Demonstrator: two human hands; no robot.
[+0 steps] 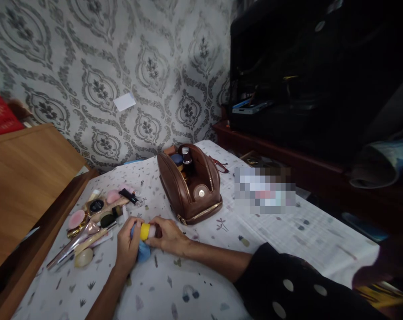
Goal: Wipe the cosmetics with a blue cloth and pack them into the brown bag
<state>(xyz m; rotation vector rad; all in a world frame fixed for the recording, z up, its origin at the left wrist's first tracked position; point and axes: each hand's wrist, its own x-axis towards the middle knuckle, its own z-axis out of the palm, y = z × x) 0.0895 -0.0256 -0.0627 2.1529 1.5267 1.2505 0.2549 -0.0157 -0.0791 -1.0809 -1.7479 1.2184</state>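
Note:
My left hand (128, 242) is closed around one end of a small bottle (144, 231) with a yellow band, pressing a blue cloth (143, 252) to it. Part of the cloth hangs below the fingers. My right hand (171, 237) grips the bottle's other end, where something dark red-brown shows between the fingers. Just beyond the hands stands a brown cosmetic bag (178, 195), unzipped at the top. A bottle with a silvery cap (186, 155) and a dark blue lid (177, 161) show inside it.
Left of my hands lies a cluster of cosmetics, with a pink round compact (77, 219), a black tube (128, 195), a long metallic pink tube (71, 246) and a pale sponge (83, 258). Red-framed glasses (220, 166) rest behind the bag. A wooden panel (31, 178) borders the left.

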